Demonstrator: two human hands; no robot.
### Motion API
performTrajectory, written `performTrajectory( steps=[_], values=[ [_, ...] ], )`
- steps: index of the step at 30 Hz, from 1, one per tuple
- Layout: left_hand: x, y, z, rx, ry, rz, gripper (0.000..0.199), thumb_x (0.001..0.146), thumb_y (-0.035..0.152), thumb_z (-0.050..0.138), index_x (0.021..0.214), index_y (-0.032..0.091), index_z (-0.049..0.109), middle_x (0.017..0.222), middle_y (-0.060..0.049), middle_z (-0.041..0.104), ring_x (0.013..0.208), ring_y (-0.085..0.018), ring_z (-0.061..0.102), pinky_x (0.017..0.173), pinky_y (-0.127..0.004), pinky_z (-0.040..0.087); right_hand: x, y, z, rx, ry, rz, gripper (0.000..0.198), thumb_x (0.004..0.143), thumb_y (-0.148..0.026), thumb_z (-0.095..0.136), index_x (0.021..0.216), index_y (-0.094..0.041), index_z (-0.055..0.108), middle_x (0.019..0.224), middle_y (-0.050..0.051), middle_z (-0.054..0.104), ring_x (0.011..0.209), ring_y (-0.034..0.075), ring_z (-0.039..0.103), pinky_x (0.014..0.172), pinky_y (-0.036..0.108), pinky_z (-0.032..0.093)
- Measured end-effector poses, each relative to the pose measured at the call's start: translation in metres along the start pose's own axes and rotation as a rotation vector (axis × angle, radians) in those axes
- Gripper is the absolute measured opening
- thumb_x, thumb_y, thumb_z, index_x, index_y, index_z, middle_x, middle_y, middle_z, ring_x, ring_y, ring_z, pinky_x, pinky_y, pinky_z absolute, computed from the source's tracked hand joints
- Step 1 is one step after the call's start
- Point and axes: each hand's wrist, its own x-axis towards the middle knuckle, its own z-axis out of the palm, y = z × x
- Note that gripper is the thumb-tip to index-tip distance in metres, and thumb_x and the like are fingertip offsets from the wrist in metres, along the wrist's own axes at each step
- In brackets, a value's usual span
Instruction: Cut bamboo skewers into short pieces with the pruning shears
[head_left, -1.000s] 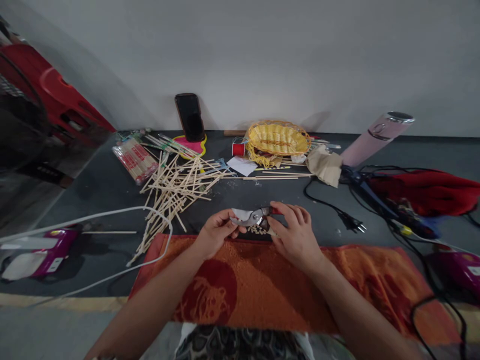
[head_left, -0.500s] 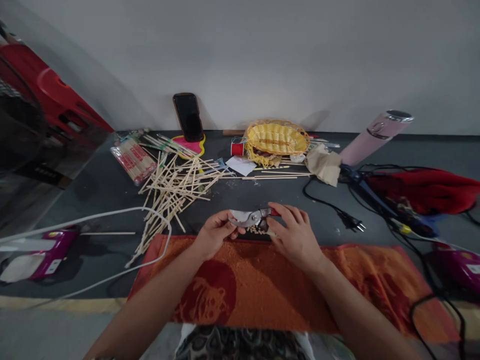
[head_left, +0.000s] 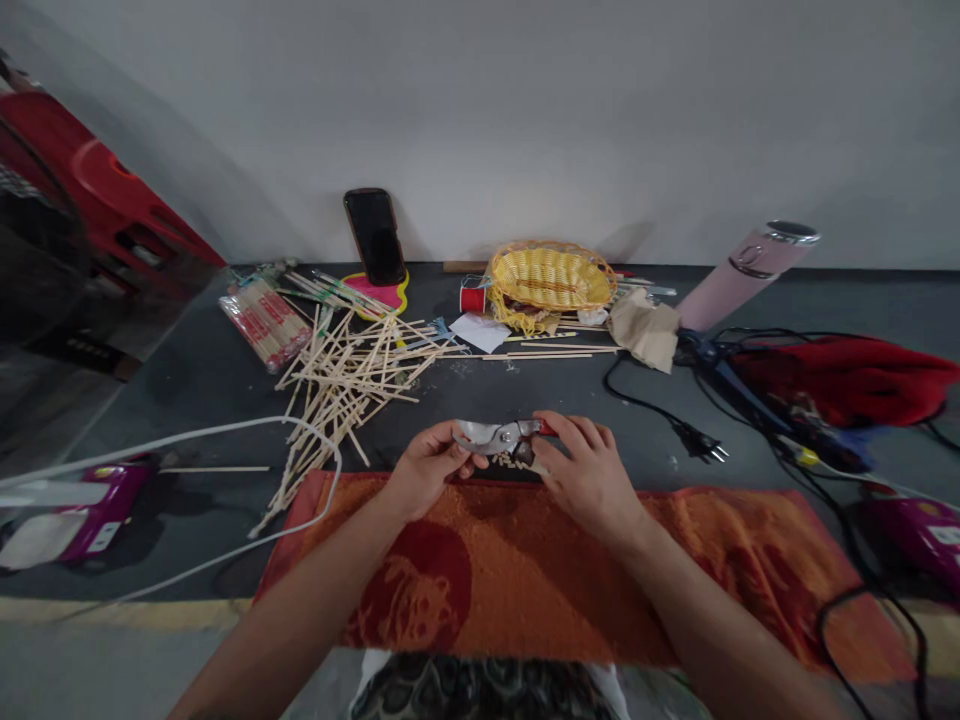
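Observation:
My right hand [head_left: 589,465] is closed round the red handle of a pair of pruning shears [head_left: 491,438]. Their metal blades point left, over the near part of the dark table. At the blade end my left hand [head_left: 429,468] is closed, thumb against fingers, touching or very near the blades; what it pinches is hidden. Beneath the shears lies a small heap of short pale wooden pieces [head_left: 512,461]. An orange towel [head_left: 555,570] is spread under my wrists and forearms. Up and to the left is a loose pile of thin wooden sticks [head_left: 360,375].
Behind stand a yellow woven basket [head_left: 555,278], a red thread spool [head_left: 472,300] and a phone [head_left: 375,237] leaning on the wall. A pink flask [head_left: 739,275] and black cables with a plug [head_left: 701,442] lie to the right. A white cord [head_left: 334,460] loops at left.
The hands and shears hold nearly the same place. The right hand sits very slightly lower, and the view has shifted a little.

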Motion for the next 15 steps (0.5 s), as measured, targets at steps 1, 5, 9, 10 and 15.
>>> performTrajectory(
  steps=[1,5,9,10,15],
  values=[
    [-0.0002,0.0003,0.0004,0.002,0.001,0.004,0.028,0.072,0.037,0.077,0.075,0.014,0.061,0.070,-0.005,0.069,0.055,-0.009,0.051,0.055,-0.022,0.036,0.0001,-0.0001,0.0003,0.002,-0.001,-0.001,0.024,0.085,-0.017,0.056,0.107,-0.026,0.061,0.132,0.007,0.053,0.110,0.027,0.047,0.085,0.042,0.038],
    [-0.0007,0.0008,0.0016,-0.014,-0.005,0.026,0.027,0.072,0.036,0.077,0.073,0.014,0.061,0.069,-0.005,0.069,0.055,-0.009,0.051,0.056,-0.022,0.036,0.0014,-0.0005,-0.0013,0.004,0.013,0.008,0.024,0.085,-0.018,0.057,0.106,-0.027,0.062,0.132,0.007,0.052,0.111,0.027,0.046,0.087,0.044,0.037],
    [-0.0008,0.0014,0.0017,-0.014,-0.025,0.035,0.026,0.073,0.034,0.077,0.074,0.014,0.061,0.069,-0.005,0.070,0.054,-0.008,0.050,0.056,-0.022,0.035,0.0024,-0.0012,-0.0024,-0.003,0.009,0.024,0.026,0.081,-0.016,0.058,0.105,-0.027,0.063,0.131,0.008,0.052,0.112,0.028,0.046,0.088,0.045,0.036],
    [-0.0008,0.0017,0.0016,-0.009,-0.032,0.040,0.026,0.073,0.034,0.077,0.074,0.014,0.061,0.069,-0.005,0.070,0.054,-0.008,0.050,0.056,-0.023,0.034,0.0024,-0.0012,-0.0020,-0.002,0.005,0.025,0.026,0.081,-0.016,0.058,0.105,-0.027,0.063,0.130,0.008,0.052,0.112,0.028,0.046,0.088,0.045,0.036],
    [-0.0005,0.0019,0.0003,-0.029,-0.046,0.039,0.025,0.073,0.034,0.077,0.074,0.014,0.062,0.070,-0.006,0.070,0.055,-0.009,0.051,0.057,-0.023,0.035,0.0015,-0.0008,0.0011,-0.025,-0.007,0.009,0.027,0.081,-0.017,0.059,0.106,-0.027,0.063,0.129,0.008,0.052,0.109,0.029,0.047,0.083,0.044,0.039]
  ],
)
